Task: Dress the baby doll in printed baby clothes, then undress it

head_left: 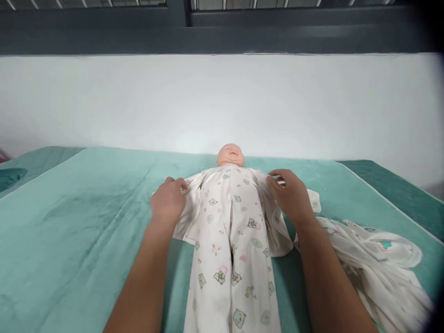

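A baby doll (pixel 230 154) lies on its back on a green bedspread, its head toward the wall. White baby clothes (pixel 227 199) with a bear print cover it from the neck down, and the trouser legs (pixel 211 296) stretch toward me. My left hand (pixel 169 199) is closed on the sleeve at the left, fingers curled over the cloth. On the other side, my right hand (pixel 290 194) has thumb and fingers bent around the opposite sleeve, white cloth showing between them. The sleeve's cuff (pixel 314 200) sticks out beyond my right wrist.
A heap of white printed cloth (pixel 385 254) lies at the right, close to my right forearm. The green bedspread (pixel 86 217) has a darker border (pixel 398 185). Behind it stands a white wall (pixel 138 101) beneath a dark window frame (pixel 104 32).
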Demonstrator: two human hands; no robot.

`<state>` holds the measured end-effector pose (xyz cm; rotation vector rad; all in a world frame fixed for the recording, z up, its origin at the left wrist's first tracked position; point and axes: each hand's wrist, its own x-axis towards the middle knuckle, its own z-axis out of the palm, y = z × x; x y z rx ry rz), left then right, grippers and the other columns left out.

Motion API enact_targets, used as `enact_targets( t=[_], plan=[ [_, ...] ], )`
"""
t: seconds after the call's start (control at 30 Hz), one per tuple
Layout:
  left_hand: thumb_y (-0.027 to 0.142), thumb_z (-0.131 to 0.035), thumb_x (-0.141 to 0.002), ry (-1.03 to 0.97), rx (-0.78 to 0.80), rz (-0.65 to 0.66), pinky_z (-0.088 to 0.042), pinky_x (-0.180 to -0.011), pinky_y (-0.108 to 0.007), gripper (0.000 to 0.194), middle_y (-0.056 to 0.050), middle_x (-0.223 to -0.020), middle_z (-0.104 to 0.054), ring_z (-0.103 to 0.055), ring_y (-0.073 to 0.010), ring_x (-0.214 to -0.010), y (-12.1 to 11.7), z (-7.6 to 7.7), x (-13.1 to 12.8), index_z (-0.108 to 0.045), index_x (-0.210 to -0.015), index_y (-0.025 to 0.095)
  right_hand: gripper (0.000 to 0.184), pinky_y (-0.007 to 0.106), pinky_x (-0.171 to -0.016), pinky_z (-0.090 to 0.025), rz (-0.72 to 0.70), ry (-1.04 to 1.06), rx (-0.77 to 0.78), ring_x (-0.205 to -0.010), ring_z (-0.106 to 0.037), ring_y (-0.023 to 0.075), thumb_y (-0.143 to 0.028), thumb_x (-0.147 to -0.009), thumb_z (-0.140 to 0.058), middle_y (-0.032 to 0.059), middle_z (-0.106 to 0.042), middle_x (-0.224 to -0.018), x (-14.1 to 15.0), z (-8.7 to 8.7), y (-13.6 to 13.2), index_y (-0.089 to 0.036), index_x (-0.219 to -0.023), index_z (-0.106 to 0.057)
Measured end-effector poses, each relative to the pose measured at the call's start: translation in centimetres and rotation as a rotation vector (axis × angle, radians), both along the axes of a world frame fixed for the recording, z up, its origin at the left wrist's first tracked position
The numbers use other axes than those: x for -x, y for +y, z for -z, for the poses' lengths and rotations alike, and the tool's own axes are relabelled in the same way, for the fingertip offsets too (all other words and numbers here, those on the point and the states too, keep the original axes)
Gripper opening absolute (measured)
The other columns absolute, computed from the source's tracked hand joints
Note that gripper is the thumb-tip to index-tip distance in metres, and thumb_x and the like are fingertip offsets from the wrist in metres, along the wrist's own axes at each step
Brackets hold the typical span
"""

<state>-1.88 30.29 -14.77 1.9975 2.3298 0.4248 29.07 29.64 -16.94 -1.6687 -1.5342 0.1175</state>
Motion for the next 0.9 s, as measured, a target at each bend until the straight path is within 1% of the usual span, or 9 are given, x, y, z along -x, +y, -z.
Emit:
enact_targets(
  t=[0.1, 0.17, 0.27, 0.33, 0.5, 0.67, 0.73, 0.8, 0.9],
  plan=[
    [0.004, -0.042, -0.077, 0.014, -0.232, 0.035, -0.049, -0.08, -0.045, 0.043, -0.01, -0.117, -0.062, -0.059, -0.0321, -0.106, 0.2, 0.3, -1.1, -0.068, -0.102, 0.026, 0.034, 0.041, -0.1, -0.042, -0.253, -0.027, -0.095, -0.119, -0.055, 0.0259, -0.033, -0.094, -0.045, 0.0082, -0.065, -0.127, 1.8, 0.8, 0.4, -0.023, -0.121, -0.064],
    [0.005, -0.041, -0.081, -0.097, -0.377, 0.184, -0.048, -0.093, -0.044, 0.044, -0.008, -0.125, -0.061, -0.056, -0.0287, -0.115, 0.6, 0.9, -2.2, -0.068, -0.11, 0.025, 0.037, 0.042, -0.106, -0.04, -0.346, -0.019, -0.08, -0.125, -0.053, 0.0245, -0.032, -0.097, -0.04, 0.0072, -0.063, -0.133, 2.4, 1.3, 0.7, -0.023, -0.126, -0.062],
    [0.012, -0.037, -0.091, -0.294, -0.397, 0.464, -0.041, -0.108, -0.037, 0.043, -0.002, -0.133, -0.061, -0.053, -0.0205, -0.124, 1.6, 2.0, -3.6, -0.065, -0.121, 0.025, 0.04, 0.044, -0.108, -0.037, -0.353, -0.022, -0.055, -0.127, -0.053, 0.0242, -0.034, -0.1, -0.035, 0.0069, -0.063, -0.135, 2.5, 1.9, 1.0, -0.023, -0.128, -0.061],
    [0.019, -0.033, -0.097, -0.314, -0.349, 0.515, -0.037, -0.111, -0.037, 0.043, 0.0, -0.138, -0.06, -0.052, -0.0189, -0.127, 2.2, 2.7, -4.0, -0.063, -0.126, 0.027, 0.042, 0.045, -0.109, -0.035, -0.333, -0.061, -0.027, -0.128, -0.052, 0.0248, -0.034, -0.101, -0.032, 0.0067, -0.062, -0.136, 2.3, 2.1, 1.3, -0.023, -0.13, -0.06],
    [0.031, -0.03, -0.1, -0.129, -0.261, 0.353, -0.035, -0.109, -0.045, 0.045, -0.002, -0.136, -0.062, -0.054, -0.0251, -0.124, 3.1, 3.3, -3.0, -0.055, -0.137, 0.032, 0.044, 0.041, -0.105, -0.035, -0.239, -0.128, 0.045, -0.12, -0.056, 0.0254, -0.037, -0.102, -0.03, 0.0077, -0.066, -0.13, 1.8, 2.1, 2.7, -0.021, -0.126, -0.063],
    [0.025, -0.032, -0.097, -0.08, -0.168, 0.115, -0.045, -0.091, -0.041, 0.045, -0.006, -0.126, -0.068, -0.063, -0.0281, -0.111, 3.9, 3.4, -1.6, -0.061, -0.13, 0.032, 0.047, 0.038, -0.089, -0.04, -0.124, -0.235, 0.2, -0.102, -0.064, 0.0269, -0.039, -0.101, -0.028, 0.0117, -0.073, -0.11, 0.6, 1.8, 3.9, -0.021, -0.111, -0.07],
    [0.025, -0.033, -0.096, -0.093, -0.158, 0.088, -0.046, -0.088, -0.04, 0.044, -0.005, -0.126, -0.068, -0.064, -0.0287, -0.11, 4.2, 3.5, -1.3, -0.062, -0.128, 0.032, 0.046, 0.039, -0.086, -0.04, -0.064, -0.223, 0.241, -0.098, -0.064, 0.0277, -0.041, -0.1, -0.03, 0.0123, -0.074, -0.105, 0.1, 2.0, 3.9, -0.021, -0.108, -0.071],
    [0.025, -0.033, -0.096, -0.109, -0.17, 0.093, -0.046, -0.089, -0.041, 0.044, -0.005, -0.127, -0.068, -0.064, -0.0288, -0.109, 4.3, 3.6, -1.2, -0.062, -0.128, 0.031, 0.04, 0.041, -0.091, -0.04, -0.066, -0.176, 0.184, -0.102, -0.063, 0.0278, -0.039, -0.098, -0.036, 0.0109, -0.073, -0.109, -0.1, 2.1, 3.5, -0.021, -0.11, -0.07],
    [0.024, -0.033, -0.096, -0.119, -0.177, 0.087, -0.045, -0.09, -0.04, 0.043, -0.006, -0.125, -0.068, -0.064, -0.0279, -0.11, 4.2, 3.6, -1.5, -0.062, -0.128, 0.03, 0.033, 0.042, -0.101, -0.038, -0.125, -0.041, -0.028, -0.116, -0.057, 0.0267, -0.032, -0.094, -0.045, 0.0085, -0.068, -0.122, 0.9, 1.4, 2.1, -0.022, -0.115, -0.067]
  ],
)
